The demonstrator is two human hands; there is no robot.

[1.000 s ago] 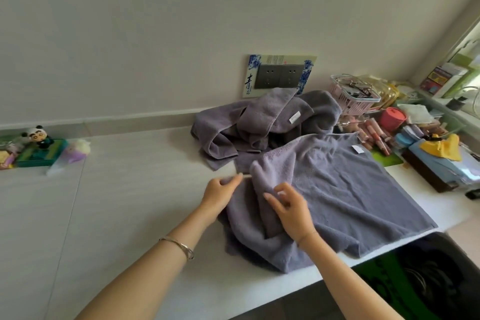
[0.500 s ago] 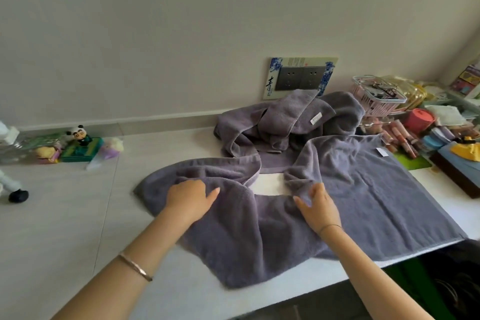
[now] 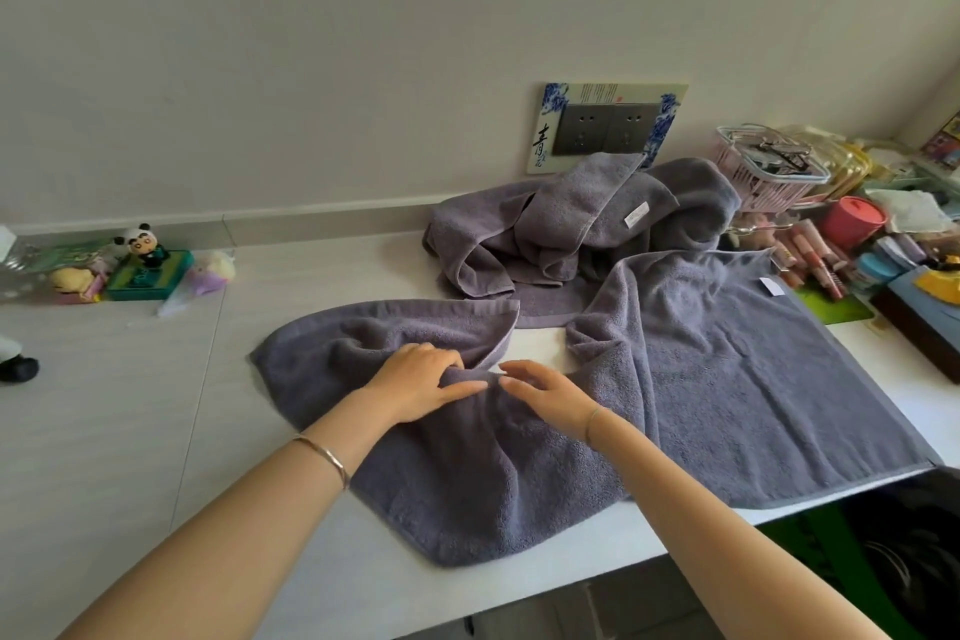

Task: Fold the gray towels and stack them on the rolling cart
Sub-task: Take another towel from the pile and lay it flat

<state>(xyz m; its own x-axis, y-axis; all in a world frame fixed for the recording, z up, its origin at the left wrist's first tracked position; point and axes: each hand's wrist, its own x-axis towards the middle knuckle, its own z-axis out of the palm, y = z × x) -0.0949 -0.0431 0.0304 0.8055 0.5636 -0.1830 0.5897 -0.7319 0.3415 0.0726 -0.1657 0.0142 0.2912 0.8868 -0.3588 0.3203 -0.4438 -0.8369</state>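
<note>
A large gray towel (image 3: 727,379) lies spread and rumpled across the white counter (image 3: 156,431), its near edge close to the counter's front. My left hand (image 3: 415,379) rests on the towel's middle and pinches a raised fold between thumb and fingers. Just to its right, my right hand (image 3: 545,392) lies on the towel with fingers relaxed and straight, holding nothing. Behind, against the wall, sits a crumpled pile of gray towels (image 3: 550,234). I cannot make out a rolling cart.
A panda figurine (image 3: 140,244) and small toys stand at the far left. A pink basket (image 3: 769,172), a red cup (image 3: 857,221) and cosmetics crowd the right end. A wall socket plate (image 3: 608,125) is behind the pile. A dark container (image 3: 904,561) sits below the counter's right front.
My left hand first drew the towel's left end out to the left. Both hands have since slid together at the towel's middle, bunching a fold there.
</note>
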